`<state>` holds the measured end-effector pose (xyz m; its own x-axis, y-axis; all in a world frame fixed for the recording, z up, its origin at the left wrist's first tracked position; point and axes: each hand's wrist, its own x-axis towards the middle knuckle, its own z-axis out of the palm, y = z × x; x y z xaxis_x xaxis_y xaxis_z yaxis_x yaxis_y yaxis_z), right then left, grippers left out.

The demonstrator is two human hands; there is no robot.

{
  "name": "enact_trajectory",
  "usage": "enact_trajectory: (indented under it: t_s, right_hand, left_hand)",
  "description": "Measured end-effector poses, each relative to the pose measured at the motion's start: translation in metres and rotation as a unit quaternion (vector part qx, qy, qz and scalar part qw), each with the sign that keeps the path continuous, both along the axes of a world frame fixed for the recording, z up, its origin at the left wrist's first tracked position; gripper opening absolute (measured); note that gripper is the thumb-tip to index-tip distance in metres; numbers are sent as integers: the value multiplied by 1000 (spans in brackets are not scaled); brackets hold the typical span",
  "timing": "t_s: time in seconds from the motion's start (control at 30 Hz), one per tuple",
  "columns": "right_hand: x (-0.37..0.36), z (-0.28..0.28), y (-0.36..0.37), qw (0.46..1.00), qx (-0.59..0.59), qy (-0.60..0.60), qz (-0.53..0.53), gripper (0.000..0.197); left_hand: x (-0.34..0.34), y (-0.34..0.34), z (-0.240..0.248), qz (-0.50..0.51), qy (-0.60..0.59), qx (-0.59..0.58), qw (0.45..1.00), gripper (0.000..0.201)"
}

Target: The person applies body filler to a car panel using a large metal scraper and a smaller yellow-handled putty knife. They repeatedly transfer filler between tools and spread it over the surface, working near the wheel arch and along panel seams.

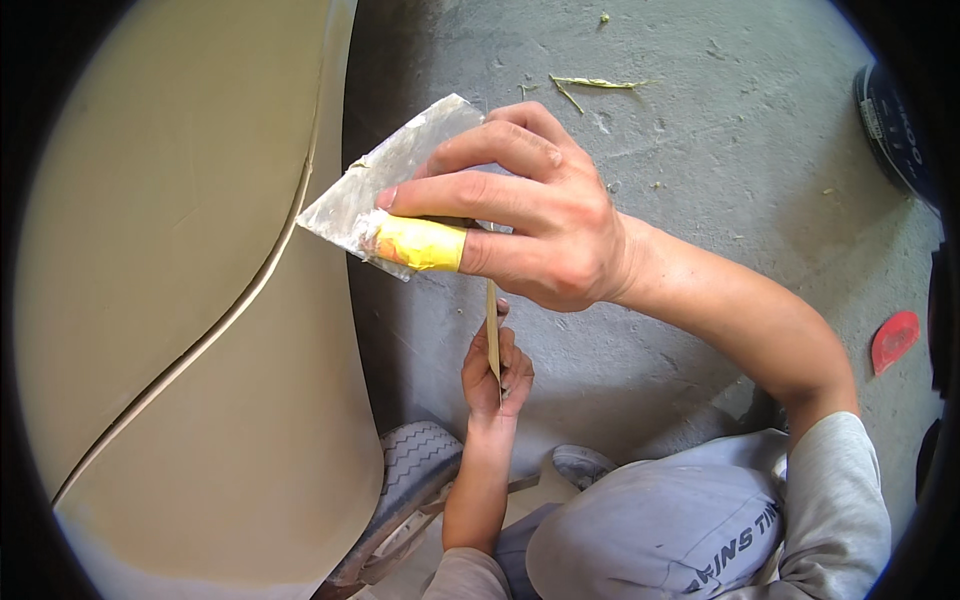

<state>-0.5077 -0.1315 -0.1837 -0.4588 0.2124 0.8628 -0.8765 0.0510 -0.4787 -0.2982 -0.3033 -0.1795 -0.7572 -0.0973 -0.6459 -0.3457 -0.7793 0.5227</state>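
My right hand (pixel 540 210) is closed on a flat, greyish square-edged spreader (pixel 400 160) smeared with pale residue. One finger is wrapped in yellow tape (pixel 425 243), its tip whitened. The spreader's left corner hangs in front of the edge of a beige, curved body panel (pixel 210 400); I cannot tell if they touch. Below and farther down, my left hand (pixel 502 370) grips a thin board (pixel 492 330), seen edge-on with a yellowish-brown rim. The board's upper part disappears behind my right hand.
A raised seam (pixel 230 315) curves across the panel. Beneath it sits a tyre (pixel 415 455). On the grey concrete floor (pixel 700 120) lie dry plant scraps (pixel 600 83) and a red flat piece (pixel 895 340). A dark round container (pixel 890 140) stands at right.
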Motion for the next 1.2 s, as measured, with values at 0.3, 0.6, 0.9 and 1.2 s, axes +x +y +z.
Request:
enact_trajectory:
  t_s: [0.3,0.6,0.9,1.2]
  right_hand:
    - [-5,-11,-16,999,22,-15,-18,26]
    - [-39,-21,2,991,77,20,-108,26]
    - [-36,-25,-8,995,59,14,-77,24]
    - [-103,-33,19,986,55,65,-142,31]
  left_hand:
    - [2,-3,-4,-8,18,30,999,49]
    - [1,-3,-10,-4,22,50,999,54]
    - [-1,-4,-13,-10,22,55,998,51]
    - [-4,-2,-11,-15,24,55,998,48]
